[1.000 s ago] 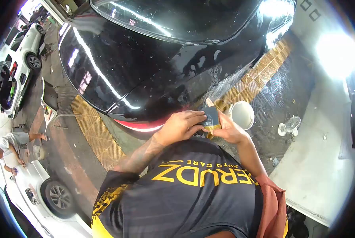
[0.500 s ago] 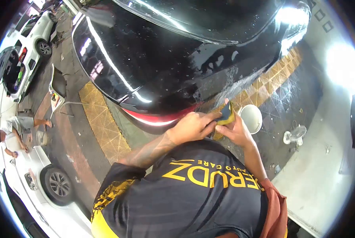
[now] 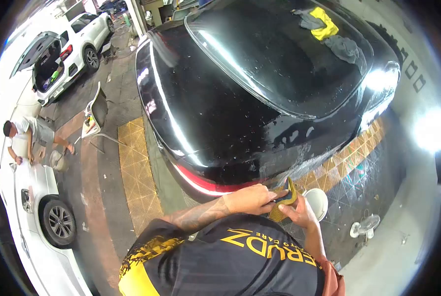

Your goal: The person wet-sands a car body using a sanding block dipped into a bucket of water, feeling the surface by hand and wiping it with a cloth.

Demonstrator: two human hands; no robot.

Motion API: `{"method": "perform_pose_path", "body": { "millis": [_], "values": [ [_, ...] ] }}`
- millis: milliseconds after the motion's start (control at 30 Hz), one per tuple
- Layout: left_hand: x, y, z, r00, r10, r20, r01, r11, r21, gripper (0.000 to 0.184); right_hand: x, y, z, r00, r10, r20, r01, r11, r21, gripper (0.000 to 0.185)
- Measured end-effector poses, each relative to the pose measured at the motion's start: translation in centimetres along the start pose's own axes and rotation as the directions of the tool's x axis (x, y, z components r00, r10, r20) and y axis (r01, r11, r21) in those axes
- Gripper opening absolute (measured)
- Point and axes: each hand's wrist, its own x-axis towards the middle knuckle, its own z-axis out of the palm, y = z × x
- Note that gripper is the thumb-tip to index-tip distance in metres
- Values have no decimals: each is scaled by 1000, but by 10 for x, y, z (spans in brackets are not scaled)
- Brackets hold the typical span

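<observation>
Both hands meet in front of my dark shirt, holding a small bent pad [image 3: 290, 195], dark blue on one face and yellow on the other. My left hand [image 3: 252, 198] reaches across from the left, its fingers closed at the blue face. From the right, my right hand [image 3: 301, 212] grips the yellow side, with its thumb towards my left fingers. Just beyond the hands is the rear of a black car [image 3: 215, 123], with a red tail light [image 3: 201, 185] and pale, wet-looking streaks on its bodywork. I cannot make out whether the pad touches the car.
A white bucket [image 3: 318, 203] stands right of my hands, and a fan [image 3: 364, 227] farther right. Grey cloths [image 3: 346, 51] and a yellow cloth [image 3: 324, 25] lie on the car's glass. At left are a chair [image 3: 98, 111], white cars [image 3: 60, 259] and a seated person [image 3: 28, 135].
My view has tilted up, so the car and hands sit lower and cloths on the glass appear. The pad now looks more sharply bent; both hands stay on it.
</observation>
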Motion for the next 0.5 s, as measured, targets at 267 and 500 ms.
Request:
{"method": "perform_pose_path", "body": {
  "millis": [267, 500],
  "values": [
    [0, 5, -2, 992, -87, -94, 79, 993, -89, 60, 9, -12, 4, 1000, 6, -4, -7, 996, -88, 53],
    [4, 10, -9, 966, -216, -142, 213, 976, -35, 55, 25, 15, 10, 944, -130, -304, 179, 974, 138, 62]
  ]
}}
